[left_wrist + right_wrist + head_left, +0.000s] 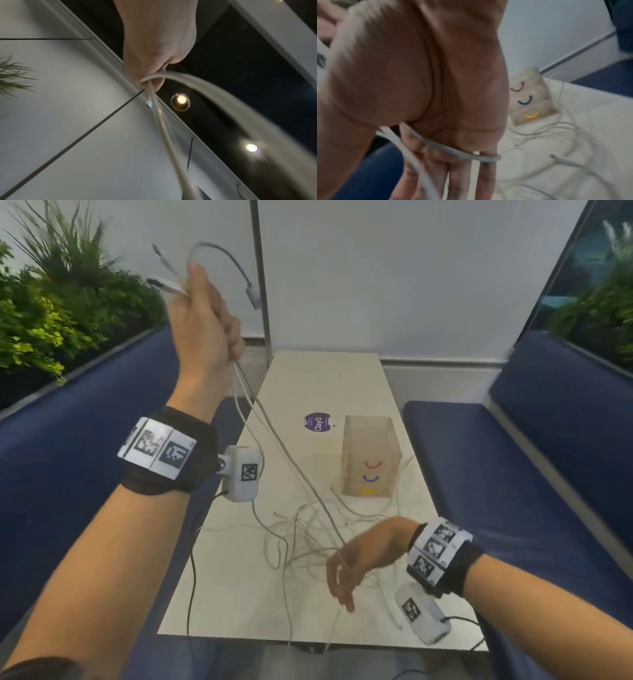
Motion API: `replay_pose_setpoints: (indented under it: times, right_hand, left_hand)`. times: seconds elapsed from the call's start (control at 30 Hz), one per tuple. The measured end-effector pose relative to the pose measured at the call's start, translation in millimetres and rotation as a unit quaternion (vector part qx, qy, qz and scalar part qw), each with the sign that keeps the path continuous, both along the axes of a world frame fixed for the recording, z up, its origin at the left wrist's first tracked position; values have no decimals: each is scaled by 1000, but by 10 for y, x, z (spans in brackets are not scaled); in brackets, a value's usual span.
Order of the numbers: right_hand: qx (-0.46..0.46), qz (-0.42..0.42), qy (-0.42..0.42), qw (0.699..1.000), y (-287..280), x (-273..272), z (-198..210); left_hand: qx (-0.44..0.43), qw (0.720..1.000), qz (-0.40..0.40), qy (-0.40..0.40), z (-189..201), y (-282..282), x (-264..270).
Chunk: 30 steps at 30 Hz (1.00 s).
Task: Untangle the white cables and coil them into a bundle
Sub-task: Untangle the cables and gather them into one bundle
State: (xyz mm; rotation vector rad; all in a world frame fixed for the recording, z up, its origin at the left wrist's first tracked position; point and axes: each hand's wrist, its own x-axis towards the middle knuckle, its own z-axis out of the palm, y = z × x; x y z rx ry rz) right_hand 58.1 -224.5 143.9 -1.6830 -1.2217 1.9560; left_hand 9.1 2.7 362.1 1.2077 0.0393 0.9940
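left hand raised, gripping white cables | right hand fingers loosely spread through strands | tangled heap on table

— Where am I looking? Some café or canteen booth?

— I'd say so. I see a narrow pale table between two navy padded benches, planters of greenery behind the seat backs, white wall panels, and round ceiling lamps overhead.
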Motion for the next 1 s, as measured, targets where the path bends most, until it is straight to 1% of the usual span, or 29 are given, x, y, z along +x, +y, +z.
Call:
replay_pose_setpoints:
  times: [0.03,0.1,0.13,0.17,0.2,0.27,0.3,0.33,0.37,0.43,0.5,0.53,0.6,0.67,0.7,0.73,0.77,0.8,0.83,0.87,0.9,0.93,0.97,1.0]
  right_hand:
    - [-20,1,-6,1000,-57,18,-143]
    - [-23,-45,-30,998,-207,43,-278]
    - [-5,-94,-48,994,-271,72,-300]
    - [19,-160,-64,985,-313,105,-305]
    - [43,-242,-85,966,-331,126,-267]
    - [68,-410,-118,902,-305,184,-140]
    - [78,-461,-126,875,-266,195,-42]
    - [93,-492,-122,857,-216,194,81]
    - [109,-516,-95,844,-153,190,209]
    - [145,-561,1,815,-23,147,507]
    - [195,-605,105,765,95,90,811]
    - [230,-623,137,735,142,72,934]
    - [295,-651,161,680,197,69,1133]
    - [324,-680,176,634,202,100,1286]
    - [329,-689,198,615,198,114,1343]
    - [332,-689,224,604,196,122,1388]
    - [333,-684,248,600,195,123,1427]
    - [333,-676,261,603,191,120,1462]
    - [335,-666,264,612,187,107,1498]
    - [343,-656,249,625,175,104,1524]
    - [355,-651,213,636,154,111,1539]
    - [370,-653,160,641,131,128,1540]
    - [384,-662,102,636,110,148,1525]
    - [394,-672,48,625,93,160,1492]
  left_hand:
    - [4,1000,9,-19,64,41,-19]
    - [5,998,28,-48,156,135,-82]
    - [4,998,36,-56,187,177,-111]
    - [3,997,40,-59,201,207,-130]
    - [3,998,38,-55,195,218,-143]
    - [14,999,25,-17,133,182,-129]
    - [28,999,12,12,77,136,-113]
    - [48,998,-4,46,1,76,-92]
    - [78,993,-18,84,-93,7,-63]
    - [158,972,-45,166,-315,-139,3]
    - [229,943,-86,227,-549,-293,45]
    - [257,928,-110,247,-668,-367,48]
    - [307,903,-143,263,-901,-491,28]
    - [349,883,-159,270,-1139,-598,-7]
    - [365,874,-168,274,-1250,-636,-19]
    - [379,864,-177,279,-1337,-674,-35]
    - [387,859,-185,280,-1404,-712,-30]
    - [396,854,-187,282,-1441,-746,-25]
    - [400,853,-190,276,-1464,-762,-20]
    - [402,855,-184,272,-1451,-768,-22]
    - [399,860,-173,266,-1420,-764,-15]
    - [398,866,-153,262,-1336,-758,-26]
    - [401,870,-130,257,-1228,-737,-41]
    - [410,869,-104,258,-1083,-719,-71]
